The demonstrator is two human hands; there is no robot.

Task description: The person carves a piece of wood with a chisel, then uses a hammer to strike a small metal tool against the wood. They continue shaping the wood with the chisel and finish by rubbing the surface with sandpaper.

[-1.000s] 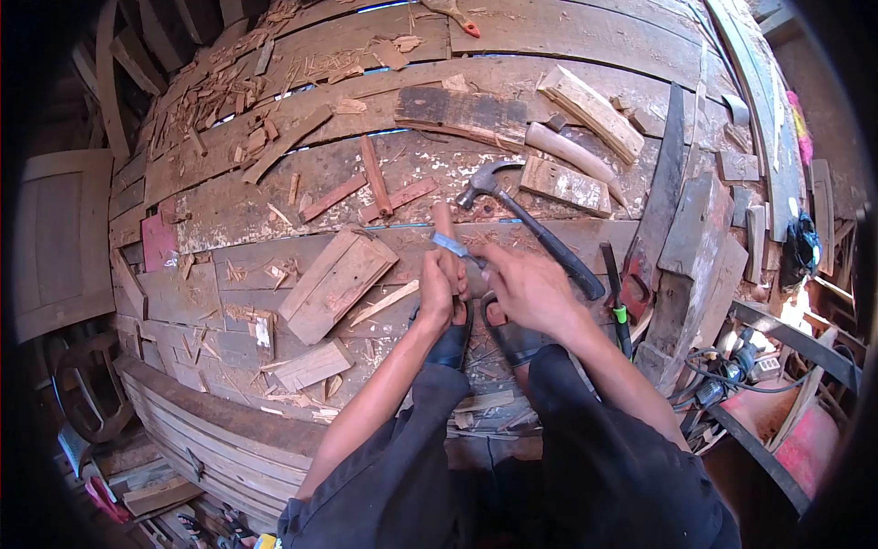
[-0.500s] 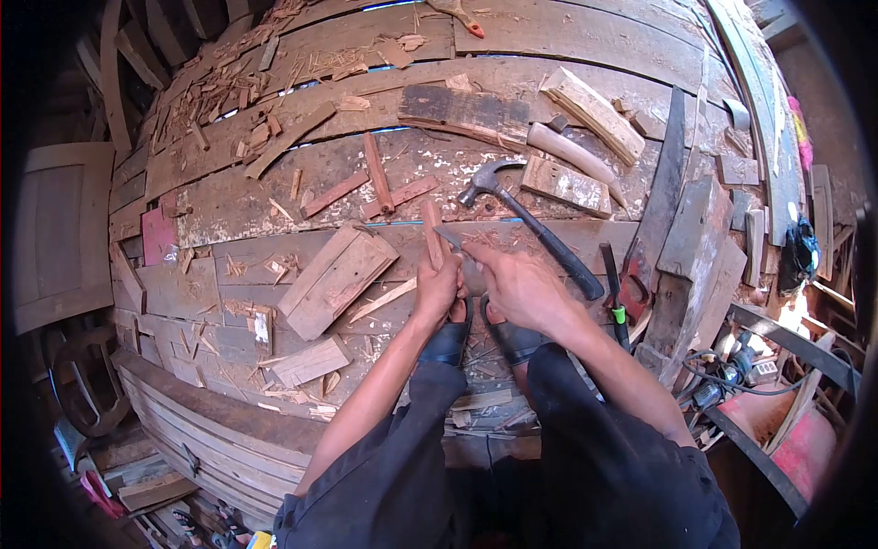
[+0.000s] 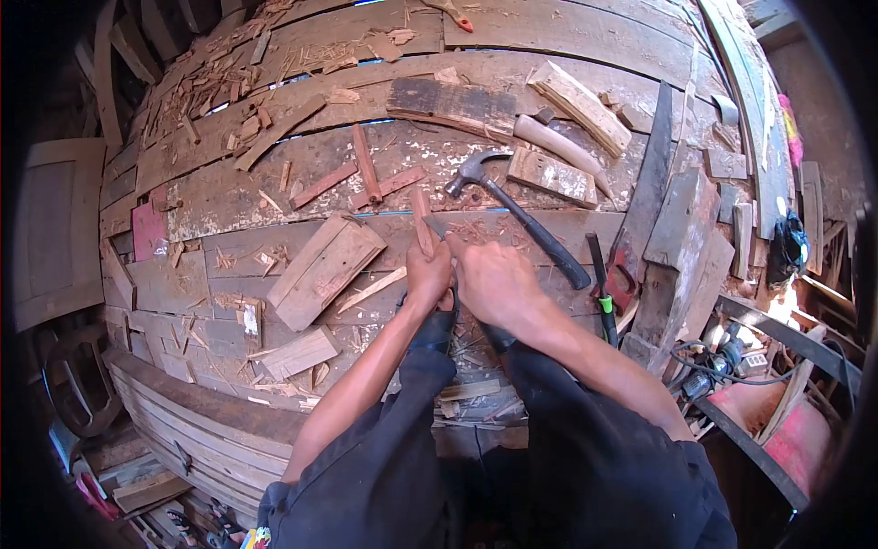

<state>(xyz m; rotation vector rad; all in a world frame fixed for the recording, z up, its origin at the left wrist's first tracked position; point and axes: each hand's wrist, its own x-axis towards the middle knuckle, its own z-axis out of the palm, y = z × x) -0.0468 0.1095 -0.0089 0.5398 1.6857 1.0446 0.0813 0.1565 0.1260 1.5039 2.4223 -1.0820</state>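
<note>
My left hand [image 3: 428, 276] is closed around a short reddish wooden stick [image 3: 421, 216], whose far end points away from me. Against the stick's right side lies a narrow knife blade [image 3: 435, 227]. My right hand [image 3: 498, 282] grips that knife, its handle hidden inside the fingers, and the two hands nearly touch. Just beyond them are several loose reddish sticks [image 3: 366, 166], two lying roughly end to end and one resting across. A claw hammer [image 3: 526, 220] lies to the right, its head toward the left.
Wood blocks [image 3: 325, 272] and shavings litter the plank floor. On the right lie a handsaw [image 3: 647, 188], a tool with a green-banded handle [image 3: 606, 309] and a heavy timber [image 3: 681, 229]. A brush [image 3: 450, 13] is at the far edge. Stacked boards [image 3: 201, 425] stand at lower left.
The view has shifted slightly, so the floor objects appear further left and higher. My right hand and the knife have come closer to my left hand along the stick.
</note>
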